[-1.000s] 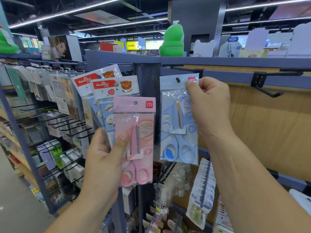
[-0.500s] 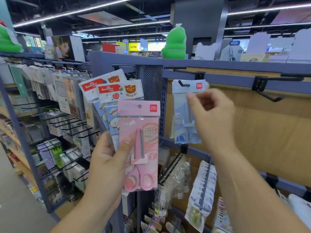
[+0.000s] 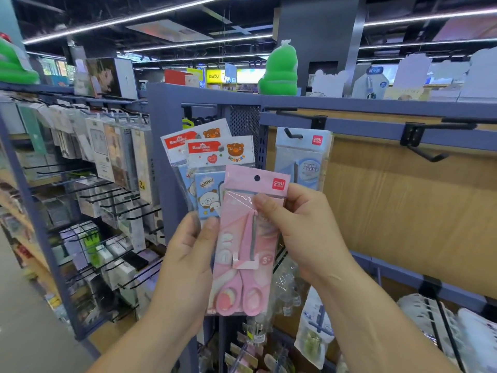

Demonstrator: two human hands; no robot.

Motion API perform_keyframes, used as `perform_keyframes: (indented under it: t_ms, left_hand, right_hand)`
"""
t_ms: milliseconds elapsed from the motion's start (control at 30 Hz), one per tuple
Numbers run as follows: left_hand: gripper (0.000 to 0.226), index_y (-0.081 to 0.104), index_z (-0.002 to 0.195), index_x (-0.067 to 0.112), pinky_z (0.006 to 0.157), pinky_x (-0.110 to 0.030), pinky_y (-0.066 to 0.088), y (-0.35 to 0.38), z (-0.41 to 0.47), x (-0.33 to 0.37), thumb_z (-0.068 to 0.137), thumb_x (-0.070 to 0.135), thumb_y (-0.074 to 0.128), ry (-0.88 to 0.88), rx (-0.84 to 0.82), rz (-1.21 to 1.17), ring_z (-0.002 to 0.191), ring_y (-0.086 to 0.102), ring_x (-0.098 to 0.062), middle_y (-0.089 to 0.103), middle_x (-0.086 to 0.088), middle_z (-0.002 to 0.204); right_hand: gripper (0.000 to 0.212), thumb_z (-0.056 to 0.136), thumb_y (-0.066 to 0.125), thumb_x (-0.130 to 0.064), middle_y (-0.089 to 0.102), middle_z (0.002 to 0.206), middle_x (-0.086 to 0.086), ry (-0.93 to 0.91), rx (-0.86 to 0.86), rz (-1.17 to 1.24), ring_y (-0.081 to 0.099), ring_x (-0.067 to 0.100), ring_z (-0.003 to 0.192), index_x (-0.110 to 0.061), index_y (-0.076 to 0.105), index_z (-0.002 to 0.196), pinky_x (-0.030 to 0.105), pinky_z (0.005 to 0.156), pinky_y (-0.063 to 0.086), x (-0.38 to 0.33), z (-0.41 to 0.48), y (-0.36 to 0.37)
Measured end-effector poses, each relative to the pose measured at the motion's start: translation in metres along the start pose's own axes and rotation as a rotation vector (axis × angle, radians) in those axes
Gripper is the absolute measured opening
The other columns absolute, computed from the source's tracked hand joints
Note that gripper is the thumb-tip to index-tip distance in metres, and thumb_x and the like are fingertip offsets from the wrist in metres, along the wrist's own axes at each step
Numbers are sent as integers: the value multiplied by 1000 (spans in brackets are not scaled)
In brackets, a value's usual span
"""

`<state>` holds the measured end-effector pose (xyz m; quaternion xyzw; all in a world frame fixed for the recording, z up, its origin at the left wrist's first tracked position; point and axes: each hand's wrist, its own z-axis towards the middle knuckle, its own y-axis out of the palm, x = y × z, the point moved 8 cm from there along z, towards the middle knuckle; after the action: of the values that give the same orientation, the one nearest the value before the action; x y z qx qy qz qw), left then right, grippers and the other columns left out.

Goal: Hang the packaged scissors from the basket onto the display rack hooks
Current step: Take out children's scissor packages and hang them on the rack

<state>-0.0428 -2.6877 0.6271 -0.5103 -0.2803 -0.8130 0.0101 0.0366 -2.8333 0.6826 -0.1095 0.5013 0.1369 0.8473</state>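
Wood panel (image 3: pixel 403 211) backs the blue rack (image 3: pixel 376 127); dark shop ceiling (image 3: pixel 242 12). Your left hand (image 3: pixel 185 259) grips bear packs (image 3: pixel 215 157); right hand (image 3: pixel 304 232) pinches pink pack (image 3: pixel 247 265).

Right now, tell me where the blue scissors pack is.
Head view, right of centre: the blue scissors pack hangs on a black hook on the rack's top rail, just above the pink scissors pack pinched by the right hand.
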Motion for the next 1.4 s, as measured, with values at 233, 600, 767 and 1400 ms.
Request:
perform_keyframes:
  t_ms: [233, 600, 767, 1400]
  left_hand:
    - [18, 61, 110, 16, 40, -30, 46, -27, 7, 0, 109, 30, 50, 12, 115, 281, 63, 66, -30, 77, -10, 96]
    - [15, 64, 103, 13, 68, -31, 65, -42, 16, 4, 109, 19, 52, 42, 111, 225, 89, 78, -15, 80, 3, 96]
    - [14, 63, 103, 11, 63, -24, 62, -44, 27, 9, 108, 15, 50, 44, 38, 138, 84, 77, -10, 80, 5, 93]
    - [36, 65, 125, 14, 78, -29, 63, -5, 60, -9, 90, 19, 61, -192, -430, -116, 107, 77, -20, 80, -1, 118]
  right_hand:
    - [50, 92, 62, -43, 66, 83, 35, -86, 171, -42, 57, 26, 74, 6, 65, 85, 53, 67, 49, -23, 12, -30]
    - [57, 93, 62, -41, 63, 75, 32, -161, 352, -138, 52, 24, 67, 15, 60, 85, 40, 64, 44, -51, 41, -41]
    - [59, 90, 62, -43, 54, 71, 14, -125, 409, -185, 47, 22, 67, 16, 56, 85, 38, 64, 40, -44, 48, -41]
    - [31, 91, 75, -48, 68, 98, -5, 11, 807, -476, 65, 4, 86, -25, 62, 108, 23, 74, 53, -34, -12, -31]
